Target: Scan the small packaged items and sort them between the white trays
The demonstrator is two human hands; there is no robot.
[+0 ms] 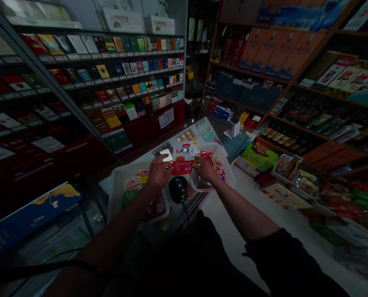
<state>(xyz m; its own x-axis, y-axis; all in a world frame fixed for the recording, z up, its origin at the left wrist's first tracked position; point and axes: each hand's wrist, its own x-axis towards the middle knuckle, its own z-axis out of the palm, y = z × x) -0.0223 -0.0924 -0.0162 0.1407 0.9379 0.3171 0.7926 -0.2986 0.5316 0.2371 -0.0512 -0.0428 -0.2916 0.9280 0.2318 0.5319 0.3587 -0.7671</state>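
Observation:
My left hand (159, 172) is closed on a white phone-like device (166, 155) and also touches the left edge of a red and white snack packet (184, 159). Pinching the packet's right edge is my right hand (204, 168). The packet is held flat above the glass counter, between two white plastic bins. In the left bin (114, 192) lie several colourful packets; more red packets lie in the right bin (229, 167). A black round scanner-like device (178, 189) with a cable stands just below the packet.
Shelves of small boxes (128, 68) rise at the back left. Bottles (314, 117) and boxed goods fill the right shelves. Trays of packaged snacks (306, 181) sit low at the right. A blue box (32, 220) lies at the left, with a dark cable near it.

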